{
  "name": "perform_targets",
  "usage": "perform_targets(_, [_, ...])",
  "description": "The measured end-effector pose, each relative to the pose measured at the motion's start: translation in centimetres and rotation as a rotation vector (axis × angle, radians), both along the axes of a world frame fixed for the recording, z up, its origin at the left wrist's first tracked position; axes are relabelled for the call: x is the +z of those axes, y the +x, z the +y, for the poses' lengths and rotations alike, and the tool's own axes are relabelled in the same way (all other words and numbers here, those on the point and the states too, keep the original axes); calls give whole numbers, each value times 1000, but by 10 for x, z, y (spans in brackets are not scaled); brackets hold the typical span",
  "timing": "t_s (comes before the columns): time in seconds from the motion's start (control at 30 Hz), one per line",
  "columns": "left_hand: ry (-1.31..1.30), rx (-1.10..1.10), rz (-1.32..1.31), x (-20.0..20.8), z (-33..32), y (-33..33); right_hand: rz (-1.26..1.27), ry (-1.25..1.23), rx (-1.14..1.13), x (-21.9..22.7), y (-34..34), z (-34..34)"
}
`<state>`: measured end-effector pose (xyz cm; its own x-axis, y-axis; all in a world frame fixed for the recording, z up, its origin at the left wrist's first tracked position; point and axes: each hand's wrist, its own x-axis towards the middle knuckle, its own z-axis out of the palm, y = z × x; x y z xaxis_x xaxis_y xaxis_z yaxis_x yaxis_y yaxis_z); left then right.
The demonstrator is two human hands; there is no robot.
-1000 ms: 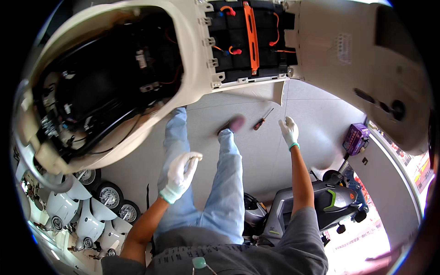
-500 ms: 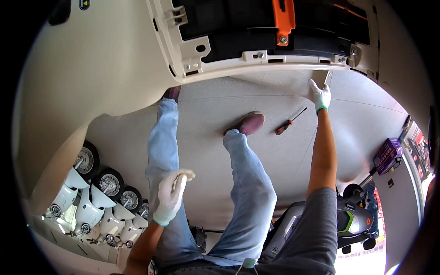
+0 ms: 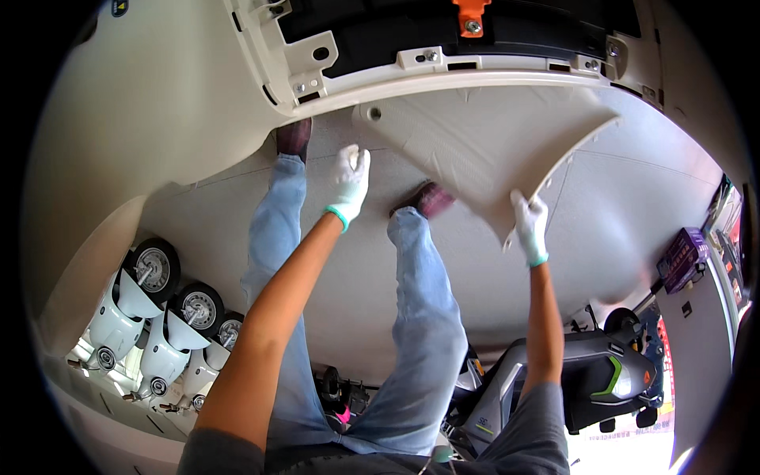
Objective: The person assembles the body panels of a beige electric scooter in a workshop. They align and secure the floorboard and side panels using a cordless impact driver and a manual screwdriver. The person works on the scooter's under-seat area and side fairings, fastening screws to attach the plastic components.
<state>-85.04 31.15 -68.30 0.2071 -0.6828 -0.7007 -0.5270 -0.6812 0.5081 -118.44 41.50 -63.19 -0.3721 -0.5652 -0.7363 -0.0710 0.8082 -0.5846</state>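
A curved cream plastic panel (image 3: 483,134) hangs below the edge of a larger cream body shell (image 3: 182,103). It has a round hole at its left corner and small tabs along its right edge. My right hand (image 3: 530,226), in a white glove with a green cuff, grips the panel's lower corner. My left hand (image 3: 350,182), gloved alike, is raised left of the panel, apart from it. Its fingers are curled closed; whether anything is inside them I cannot make out.
An orange bracket (image 3: 472,17) and metal mounting tabs (image 3: 431,57) line the shell's opening. White scooters (image 3: 162,348) stand at lower left. A grey scooter (image 3: 586,368) is at lower right, near a purple box (image 3: 682,260). My shoes (image 3: 427,199) rest on the grey floor.
My right hand has moved down and toward me, bringing the panel into view below the shell. My left hand has risen forward from beside my leg. The screwdriver on the floor is now hidden.
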Motion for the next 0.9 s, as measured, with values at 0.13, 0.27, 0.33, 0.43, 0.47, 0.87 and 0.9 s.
perform_targets(0.13, [666,426,396,82,33,-38,34,147,-229,103,34,65])
perform_targets(0.27, [762,778,606,99,119,-51,127,264,-286,195,80,85])
perform_targets(0.33, [554,828,572,94,154,-62,189,298,-338,225,104,92])
perform_targets(0.43, [522,501,285,95,165,-64,254,323,-406,254,131,82])
perform_targets(0.47, [479,470,301,97,168,-67,288,385,-434,261,135,80])
perform_targets(0.87, [790,128,162,39,181,-89,466,357,-518,222,145,62])
perform_targets(0.9, [776,112,200,42,182,-91,460,373,-526,230,145,65])
